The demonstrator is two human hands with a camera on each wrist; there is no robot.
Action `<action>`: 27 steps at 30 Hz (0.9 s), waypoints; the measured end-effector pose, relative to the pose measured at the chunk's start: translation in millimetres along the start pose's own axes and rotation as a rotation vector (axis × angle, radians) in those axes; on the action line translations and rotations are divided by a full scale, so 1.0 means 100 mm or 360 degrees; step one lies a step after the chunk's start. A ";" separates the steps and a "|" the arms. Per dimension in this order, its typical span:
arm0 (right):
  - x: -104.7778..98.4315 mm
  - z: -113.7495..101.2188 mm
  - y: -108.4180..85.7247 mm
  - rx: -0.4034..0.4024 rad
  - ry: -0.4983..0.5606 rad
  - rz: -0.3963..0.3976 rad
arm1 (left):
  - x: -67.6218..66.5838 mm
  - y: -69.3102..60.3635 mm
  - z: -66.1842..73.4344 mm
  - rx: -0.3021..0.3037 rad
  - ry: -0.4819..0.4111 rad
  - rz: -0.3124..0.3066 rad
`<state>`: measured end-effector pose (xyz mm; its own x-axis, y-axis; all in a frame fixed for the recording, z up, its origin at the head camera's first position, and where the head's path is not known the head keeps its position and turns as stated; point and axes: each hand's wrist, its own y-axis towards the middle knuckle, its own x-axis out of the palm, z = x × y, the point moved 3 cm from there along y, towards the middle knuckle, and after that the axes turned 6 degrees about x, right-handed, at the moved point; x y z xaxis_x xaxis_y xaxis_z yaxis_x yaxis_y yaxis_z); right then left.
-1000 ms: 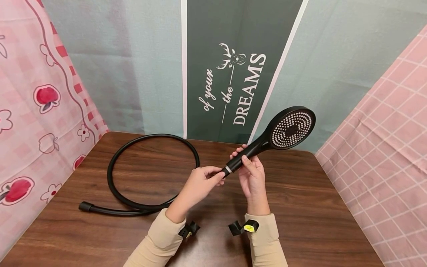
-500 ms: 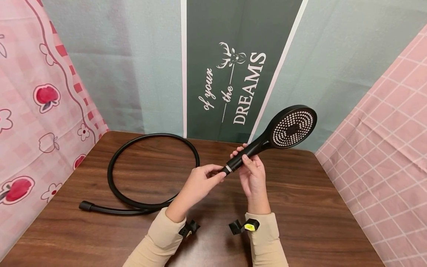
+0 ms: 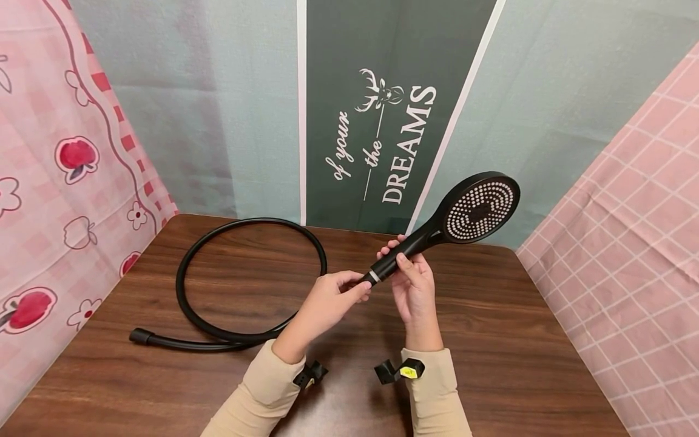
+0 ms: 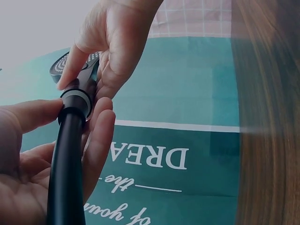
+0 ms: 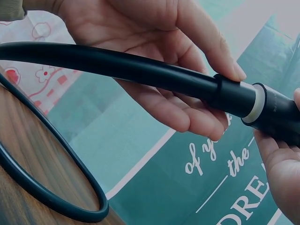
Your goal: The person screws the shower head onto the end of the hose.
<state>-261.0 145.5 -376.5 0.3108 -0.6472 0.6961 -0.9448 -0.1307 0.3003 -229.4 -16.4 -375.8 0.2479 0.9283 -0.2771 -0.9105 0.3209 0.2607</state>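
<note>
A black shower head (image 3: 479,209) with pale nozzles is held up over the back of the table, tilted up to the right. My right hand (image 3: 416,285) grips its handle (image 3: 398,256), thumb on the near side. Between the thumb and fingers of my left hand (image 3: 327,300) is the collar (image 5: 234,96) at one end of the black shower hose (image 5: 140,70). The collar meets the base of the handle, where a pale ring (image 5: 257,104) shows between them. How far the thread is engaged cannot be seen.
The hose lies in a wide loop (image 3: 182,273) on the left of the brown wooden table (image 3: 502,364), its other end (image 3: 141,337) towards the left edge. A hanging cloth (image 3: 256,121) stands behind, with pink cloths (image 3: 628,243) at both sides.
My left fingers have shifted slightly at the collar. The shower head has risen a touch to the right, while the looped hose stays in place.
</note>
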 end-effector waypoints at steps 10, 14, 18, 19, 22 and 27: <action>0.01 0.00 0.00 -0.0002 -0.0017 0.0006 | 0.01 -0.03 0.04 -0.0002 0.0073 0.0068; 0.01 0.00 0.00 -0.0005 0.0000 0.0006 | 0.03 -0.03 0.04 0.0015 0.0096 0.0101; 0.00 0.00 0.00 -0.0005 0.0002 0.0005 | 0.04 -0.03 0.03 0.0023 0.0115 0.0114; -0.01 0.00 0.00 -0.0005 -0.0002 0.0004 | 0.04 -0.04 0.04 0.0025 0.0117 0.0113; -0.02 0.00 0.00 -0.0005 -0.0016 0.0002 | 0.04 -0.03 0.03 0.0030 0.0129 0.0116; -0.04 0.01 0.01 -0.0002 -0.0020 -0.0010 | 0.01 -0.02 0.02 -0.0011 0.0120 0.0125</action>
<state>-262.8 147.4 -379.4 0.3154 -0.6560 0.6857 -0.9427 -0.1338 0.3057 -226.3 -15.5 -374.7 0.1504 0.9338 -0.3248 -0.9285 0.2462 0.2780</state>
